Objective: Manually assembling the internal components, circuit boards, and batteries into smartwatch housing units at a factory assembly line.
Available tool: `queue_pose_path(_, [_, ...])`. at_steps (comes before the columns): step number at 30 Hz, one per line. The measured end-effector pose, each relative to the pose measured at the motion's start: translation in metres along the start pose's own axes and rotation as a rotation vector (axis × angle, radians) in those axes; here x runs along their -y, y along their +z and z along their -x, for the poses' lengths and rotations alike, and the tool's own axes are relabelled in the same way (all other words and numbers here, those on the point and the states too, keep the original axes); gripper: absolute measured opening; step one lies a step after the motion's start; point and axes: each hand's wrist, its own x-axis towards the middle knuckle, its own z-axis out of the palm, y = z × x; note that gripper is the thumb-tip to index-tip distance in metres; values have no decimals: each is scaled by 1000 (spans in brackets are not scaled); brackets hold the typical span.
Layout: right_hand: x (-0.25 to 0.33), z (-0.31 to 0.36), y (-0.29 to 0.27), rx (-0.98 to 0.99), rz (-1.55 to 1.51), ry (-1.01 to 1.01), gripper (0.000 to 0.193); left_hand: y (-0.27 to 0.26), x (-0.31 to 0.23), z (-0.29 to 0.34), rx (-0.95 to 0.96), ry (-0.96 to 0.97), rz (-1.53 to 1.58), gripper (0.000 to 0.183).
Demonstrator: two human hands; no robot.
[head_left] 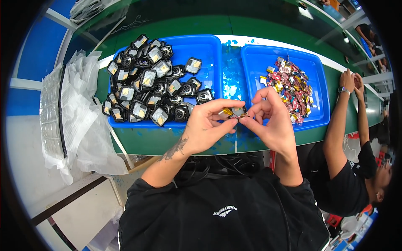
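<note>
Over the table's near edge, my hands meet at a small electronic part [237, 114] with a dark grey piece, yellow tape and a reddish strip. My left hand [208, 124] pinches it from the left between thumb and fingers. From the right, my right hand [273, 121] has its thumb and forefinger closed on the part's other end. Fingertips cover some of it. A blue tray [208, 75] on the left holds a heap of black watch-like housings [148, 78] with pale inner plates. In the blue tray [320, 94] on the right lie many small reddish boards [289, 79] with silver and yellow pieces.
Blue scraps [231, 75] litter the green table [167, 140] between the trays. White plastic sheeting [86, 113] and a clear compartment tray [52, 111] are at the left. To my right, a person in black [343, 171] rests both hands near the table edge.
</note>
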Motion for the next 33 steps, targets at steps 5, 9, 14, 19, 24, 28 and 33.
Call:
queue_pose_path(5, [-1,-1,0,0,31,25,46,2,0,1,-22,-18,-19,35])
queue_pose_path(9, [1,-1,11,-70,-45,-3,50,6,4,4,-75,9,27,34])
queue_pose_path(14, [1,-8,16,-69,-103,-39,48,11,-1,3,-168,45,86,55])
queue_pose_path(19, [13,-103,-21,67,-28,-164,44,-5,-8,7,-348,282,-322,77])
queue_pose_path(24, [-63,-254,-75,-225,351,17,55,-31,-50,-33,-473,509,-1439,17])
queue_pose_path(28, [-70,-274,-69,-159,380,202,55,-68,-31,-63,-397,219,-1881,25])
queue_pose_path(33, [-66,-256,-90,-225,446,136,52,-67,-33,-70,-294,262,-1683,26])
